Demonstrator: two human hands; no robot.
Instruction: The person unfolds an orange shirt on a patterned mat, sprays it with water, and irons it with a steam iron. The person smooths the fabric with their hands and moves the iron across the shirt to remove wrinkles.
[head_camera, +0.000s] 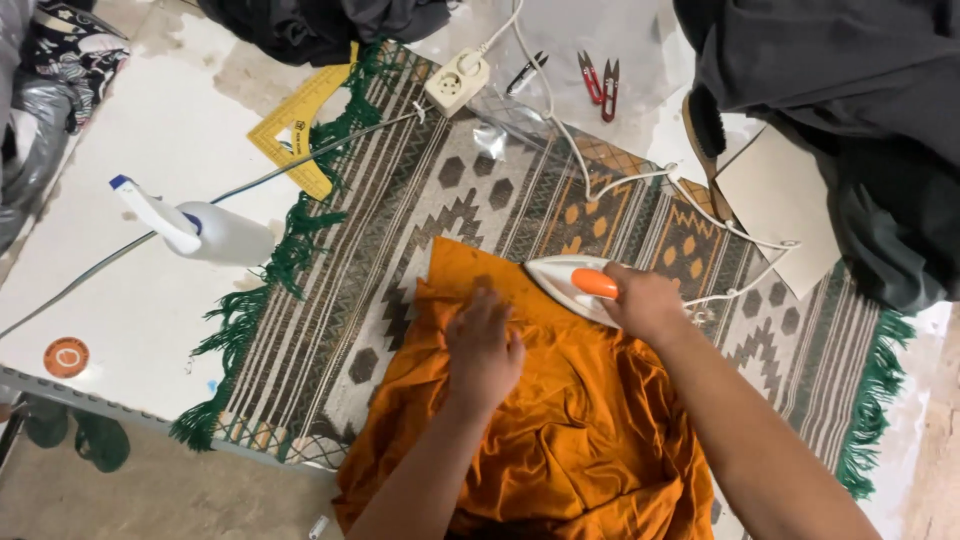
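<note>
A white table carries a patterned woven rug with green fringe, which serves as the pressing surface. On the rug lies an orange garment, at the near edge of the table and partly hanging over it; only its far corner, next to the iron, lies flat and smooth, while the larger near part remains bunched in deep folds, so the pressing appears to be at an early stage with most of the cloth yet to be done. A white steam iron with an orange handle rests sole-down on that far corner. The right hand grips the iron's handle, fingers wrapped closed around it. The left hand lies palm-down on the cloth just beside the iron, fingers extended and slightly spread, holding the fabric flat. Dark clothing is heaped at the far right edge. A white spray bottle, a yellow set square, a white power socket with its cord, and red thread snips lie beyond the garment.
</note>
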